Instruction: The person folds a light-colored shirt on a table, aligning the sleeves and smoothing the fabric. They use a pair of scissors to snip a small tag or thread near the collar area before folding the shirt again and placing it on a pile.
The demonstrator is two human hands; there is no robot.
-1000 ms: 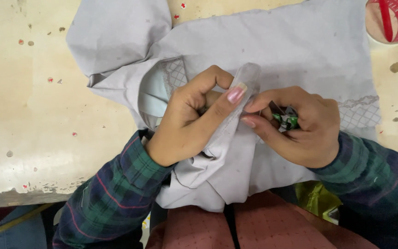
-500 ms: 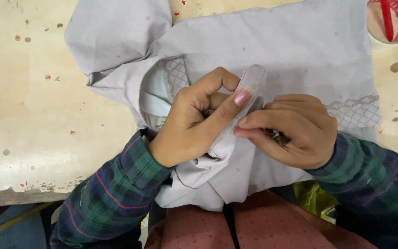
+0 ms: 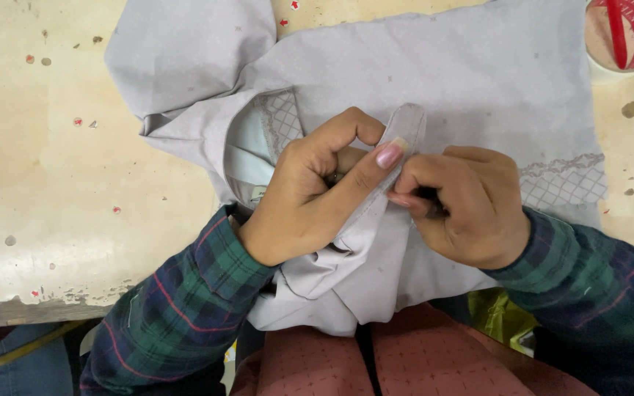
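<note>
At a worn bench (image 3: 60,183), the left hand (image 3: 310,194) pinches a narrow strap (image 3: 405,128) of the grey garment (image 3: 442,81), while the right hand (image 3: 464,205), beside the strap, closes on a small dark tool; work appears midway, the garment unfolded.

You are in a tailoring or garment workshop. The desk (image 3: 60,169) is a worn, cream-painted work surface, chipped along its near edge and speckled with small red scraps and stains. A pale grey shirt (image 3: 434,81) with quilted trim lies spread across it. Beyond the shirt, at the desk's far right corner, sits a round tub (image 3: 629,37) holding a red tool.
</note>
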